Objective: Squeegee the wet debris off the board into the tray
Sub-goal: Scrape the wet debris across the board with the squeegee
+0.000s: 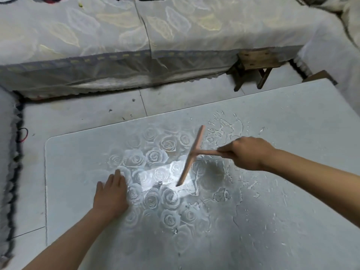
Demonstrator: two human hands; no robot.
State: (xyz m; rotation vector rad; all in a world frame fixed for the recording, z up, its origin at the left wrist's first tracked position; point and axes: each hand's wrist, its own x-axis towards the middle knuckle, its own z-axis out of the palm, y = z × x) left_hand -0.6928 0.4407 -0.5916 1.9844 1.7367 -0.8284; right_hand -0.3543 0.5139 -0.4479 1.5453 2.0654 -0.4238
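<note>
Wooden T-shaped squeegee [191, 155] clamped by its stem in the right grip [247, 152]; blade just left of that grip, long axis running far to near across the middle of the board [64, 172]. Left grip [111, 193] laid flat, straight-fingered, on the glossy rose-patterned patch, holding nothing. Pale wet debris [224, 129] streaked mostly right of the blade; no tray in view, so sweep direction hard to judge.

Floor [87, 117]: pale grey tiles, dark specks and scuffs. Behind it, a leaf-patterned cover [97, 36] drapes low furniture, its fringed hem reaching the floor. A small wooden stool [255, 63] stands right of it. A red-and-black band [22, 134] lies far left.
</note>
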